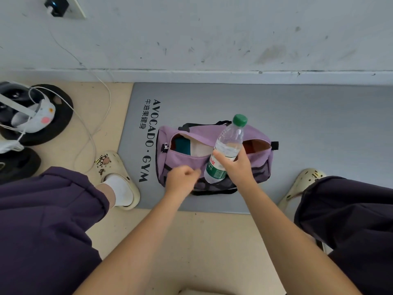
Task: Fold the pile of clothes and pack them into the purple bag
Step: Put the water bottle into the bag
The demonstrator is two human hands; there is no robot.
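With folded clothes (pixel 187 145) already showing through the unzipped top of the purple bag (pixel 182 159) on the grey gym mat (pixel 308 124), your packing looks close to finished, and no loose pile is in view. Your right hand (pixel 236 165) grips a green-capped water bottle (pixel 226 149), its base down at the bag's mesh side pocket (pixel 214 185), while your left hand (pixel 182 177) pinches the bag's fabric just beside it; seating the bottle and zipping up appear to be what is left. Your cream clogs (pixel 119 179) flank the mat, with white cables (pixel 93 133) and round black bases (pixel 42 116) well off to your left, none blocking the bag.
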